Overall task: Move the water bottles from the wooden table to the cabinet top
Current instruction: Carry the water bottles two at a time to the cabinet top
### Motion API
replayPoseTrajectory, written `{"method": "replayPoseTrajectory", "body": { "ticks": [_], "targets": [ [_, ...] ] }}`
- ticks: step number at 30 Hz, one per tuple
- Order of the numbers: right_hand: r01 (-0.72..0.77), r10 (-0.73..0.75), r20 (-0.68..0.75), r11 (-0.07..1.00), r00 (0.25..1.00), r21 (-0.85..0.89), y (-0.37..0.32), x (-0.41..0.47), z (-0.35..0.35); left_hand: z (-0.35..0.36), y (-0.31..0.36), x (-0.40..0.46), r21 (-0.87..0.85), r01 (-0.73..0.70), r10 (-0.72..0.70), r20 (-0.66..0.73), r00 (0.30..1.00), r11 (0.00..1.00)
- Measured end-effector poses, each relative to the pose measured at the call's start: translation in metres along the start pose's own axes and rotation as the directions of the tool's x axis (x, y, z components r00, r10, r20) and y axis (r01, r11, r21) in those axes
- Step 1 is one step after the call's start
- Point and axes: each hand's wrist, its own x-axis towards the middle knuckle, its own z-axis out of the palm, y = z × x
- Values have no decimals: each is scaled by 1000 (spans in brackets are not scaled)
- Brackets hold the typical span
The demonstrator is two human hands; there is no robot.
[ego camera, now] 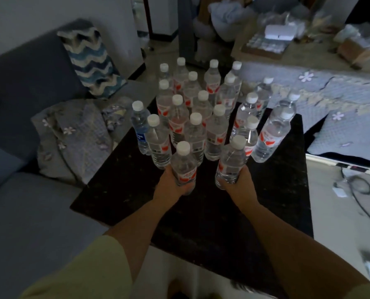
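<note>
Two water bottles are in hand at the near edge of the cluster of bottles [203, 108]. The left-hand bottle [183, 167] is upright, white cap on, red mark on its label; the left hand [169, 186] grips its lower body, fingers curled round the far side and mostly hidden. The right-hand bottle [231, 162] tilts slightly toward the cluster; the right hand [242, 184] grips its base the same way, fingers wrapped behind the plastic. Whether either bottle's base touches the dark surface [125, 190] cannot be told.

Behind the two held bottles, the cluster stands upright on the dark surface in rough rows, all clear with white caps, most with red-marked labels. One blue-label bottle [140, 126] stands at the cluster's left edge. Several bottles at the cluster's right side lean outward in the wide-angle view.

Left of the cluster lies a crumpled grey blanket [76, 137] against a grey sofa [18, 83], with a zigzag cushion [91, 61] farther back. Right of the cluster runs a flowered quilt [330, 87]. Beyond the quilt sits a cluttered table [298, 55], blurred. A cable [360, 190] lies on the pale floor to the right.
</note>
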Motion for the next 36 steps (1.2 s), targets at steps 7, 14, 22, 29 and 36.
{"method": "replayPoseTrajectory", "body": {
  "ticks": [7, 14, 22, 29, 36],
  "targets": [
    [22, -20, -9, 982, 1000, 189, 15, 29, 15, 35, -12, 24, -200, 26, -69, -213, 975, 980],
    [162, -167, 18, 976, 986, 142, 11, 33, 23, 48, -1, 28, -127, 1, -40, -300, 953, 992],
    [54, -48, -58, 992, 997, 111, 24, 11, -5, 52, 10, 17, 1, 41, -41, -147, 988, 999],
    [-60, 86, -267, 993, 960, 104, 28, -2, -57, 75, 50, 19, 13, -108, 108, 19, 994, 994],
    [-117, 206, -538, 974, 818, 194, 18, -38, -100, 92, 97, 19, -28, -317, 313, 257, 914, 948]
  ]
}}
